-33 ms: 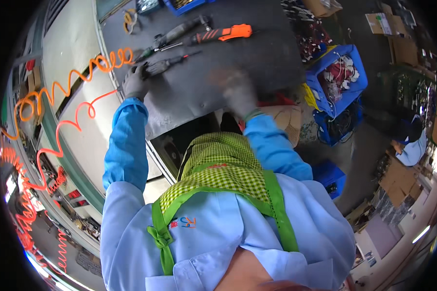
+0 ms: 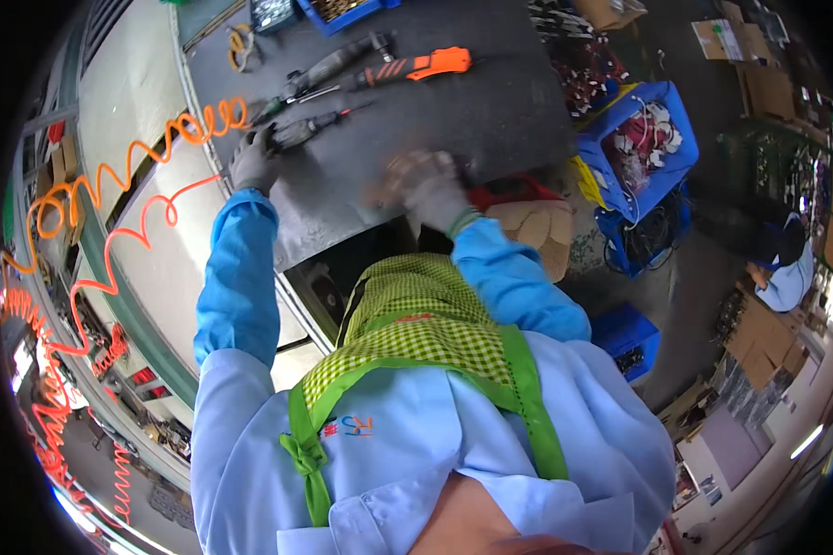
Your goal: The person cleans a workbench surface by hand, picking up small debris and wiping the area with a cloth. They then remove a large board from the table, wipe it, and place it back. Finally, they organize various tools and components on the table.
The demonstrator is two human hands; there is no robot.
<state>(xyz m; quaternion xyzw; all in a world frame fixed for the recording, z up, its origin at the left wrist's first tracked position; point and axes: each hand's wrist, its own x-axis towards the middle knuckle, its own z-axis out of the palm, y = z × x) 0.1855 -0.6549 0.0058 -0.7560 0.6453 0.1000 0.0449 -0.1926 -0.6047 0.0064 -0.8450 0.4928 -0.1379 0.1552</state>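
My left hand, in a grey glove, is closed at the rear end of a dark power screwdriver with a thin, red-tipped bit. The tool lies low over the dark tabletop, its bit pointing right. My right hand, gloved too, is over the table near its front edge. Its fingertips are smeared by motion, so whether they hold anything cannot be made out. Beyond the screwdriver lie a dark hand tool and an orange-and-black power tool.
Scissors and a blue bin of small parts sit at the far side. Orange coiled hose and red coiled hose hang at left. At right stands a blue crate with red and white pieces. A person is farther right.
My right hand has shifted left and slightly nearer to me over the table. My left hand stays at the screwdriver's rear end.
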